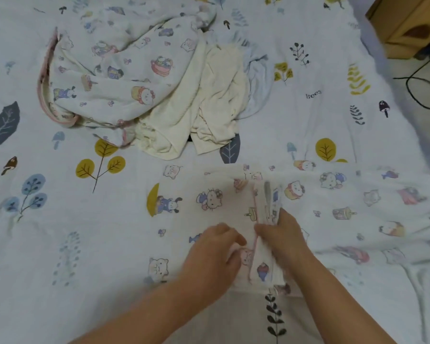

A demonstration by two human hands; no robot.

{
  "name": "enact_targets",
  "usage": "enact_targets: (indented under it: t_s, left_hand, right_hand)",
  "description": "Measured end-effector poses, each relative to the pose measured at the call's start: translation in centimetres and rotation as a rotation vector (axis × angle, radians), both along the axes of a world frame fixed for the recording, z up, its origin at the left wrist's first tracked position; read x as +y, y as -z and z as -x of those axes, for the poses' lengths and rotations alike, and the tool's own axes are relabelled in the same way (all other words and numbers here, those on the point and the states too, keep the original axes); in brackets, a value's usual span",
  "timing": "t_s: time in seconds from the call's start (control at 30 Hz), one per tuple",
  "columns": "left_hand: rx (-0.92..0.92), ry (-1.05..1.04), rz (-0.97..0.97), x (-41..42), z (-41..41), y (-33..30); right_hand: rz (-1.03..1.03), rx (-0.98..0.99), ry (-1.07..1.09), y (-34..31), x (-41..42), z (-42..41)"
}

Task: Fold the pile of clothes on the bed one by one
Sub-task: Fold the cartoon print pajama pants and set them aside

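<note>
Cartoon-print garment (233,207) flat on bed (60,244), under both hands. Right hand (282,235) grip pinches a raised fold; left hand (215,252) presses cloth just beside, fingers relaxed. Unfolded pile (144,80) well beyond both grips.

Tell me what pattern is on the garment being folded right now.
White garment with small cartoon characters and pink trim, clearest in the head view.

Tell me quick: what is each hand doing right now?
Left hand: open, fingers resting flat on the cartoon-print garment.
Right hand: closed, gripping a raised fold of that garment.
</note>
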State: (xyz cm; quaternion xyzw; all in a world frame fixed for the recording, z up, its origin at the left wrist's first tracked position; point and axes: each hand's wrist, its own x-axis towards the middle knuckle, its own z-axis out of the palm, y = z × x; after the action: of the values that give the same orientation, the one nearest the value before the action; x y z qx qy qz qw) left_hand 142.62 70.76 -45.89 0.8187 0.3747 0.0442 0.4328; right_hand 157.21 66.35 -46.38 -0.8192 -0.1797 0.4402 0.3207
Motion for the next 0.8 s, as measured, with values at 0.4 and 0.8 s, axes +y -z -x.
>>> enact_targets:
  t_s: [0.4,0.8]
  left_hand:
    - [0.324,-0.693,0.082,7.3,0.2,5.3]
    - [0.300,-0.758,-0.155,8.6,6.9,2.1]
  right_hand:
    - [0.186,-0.485,-0.010,2.3,-3.5,-6.1]
    - [-0.010,-0.128,-0.098,0.5,-2.6,-2.1]
